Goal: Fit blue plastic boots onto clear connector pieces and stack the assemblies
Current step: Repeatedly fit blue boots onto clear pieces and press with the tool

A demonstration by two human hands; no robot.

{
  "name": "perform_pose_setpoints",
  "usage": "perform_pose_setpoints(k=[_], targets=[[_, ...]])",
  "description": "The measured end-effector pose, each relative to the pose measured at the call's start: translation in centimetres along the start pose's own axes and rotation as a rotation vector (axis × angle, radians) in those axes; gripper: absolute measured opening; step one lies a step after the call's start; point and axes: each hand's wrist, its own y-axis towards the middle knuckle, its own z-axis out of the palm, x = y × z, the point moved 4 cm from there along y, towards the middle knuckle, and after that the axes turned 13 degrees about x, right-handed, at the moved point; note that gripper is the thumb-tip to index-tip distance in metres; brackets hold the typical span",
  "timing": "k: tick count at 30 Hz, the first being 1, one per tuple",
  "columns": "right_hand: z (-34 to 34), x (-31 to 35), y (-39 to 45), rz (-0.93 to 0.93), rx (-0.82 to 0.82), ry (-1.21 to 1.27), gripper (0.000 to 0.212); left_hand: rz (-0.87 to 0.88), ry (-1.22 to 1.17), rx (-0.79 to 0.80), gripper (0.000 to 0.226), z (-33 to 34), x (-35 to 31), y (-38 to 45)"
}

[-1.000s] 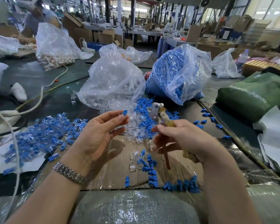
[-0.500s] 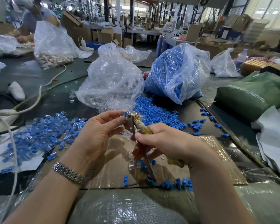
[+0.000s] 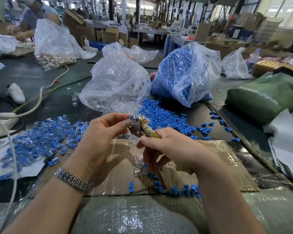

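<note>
Blue boot [image 3: 131, 117] is pinched at the fingertips of the left hand [image 3: 101, 132] and held against the metal head of a plier-like tool [image 3: 137, 126]. The tool is gripped by the right hand [image 3: 172, 147], whose fingers are curled round its tape-wrapped handles; the lower handle projects downward below the palm. A clear connector piece [image 3: 134, 141] is seen just under the tool head, though whether it is held cannot be told. A heap of finished blue-and-clear assemblies [image 3: 41, 137] is spread on the left of the table. Loose blue boots [image 3: 166, 115] are scattered beyond the hands, below a bag of blue boots [image 3: 184, 73]. A bag of clear pieces [image 3: 115, 85] is set beside it. A cardboard sheet [image 3: 218, 166] lies under the hands.
</note>
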Motion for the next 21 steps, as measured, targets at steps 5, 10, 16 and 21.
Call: perform_pose_setpoints(k=[5, 10, 16, 21], targets=[[-3.2, -0.7, -1.7, 0.088, -0.270, -0.162, 0.033, -0.049, 0.453, -0.340, 0.011, -2.8, -0.5, -0.5], [-5.7, -3.3, -2.2, 0.424, -0.531, -0.513, 0.028, -0.228, 1.072, -0.604, 0.011, -4.2, -1.7, -1.6], [-5.1, -5.2, -1.4, 0.644, -0.509, -0.583, 0.030, -0.158, 0.954, -0.168, 0.018, -1.4, -1.7, -1.1], [-4.6, -5.2, -1.1, 0.638, -0.540, -0.655, 0.050, -0.211, 0.808, 0.388, 0.021, 1.3, -0.5, -1.4]])
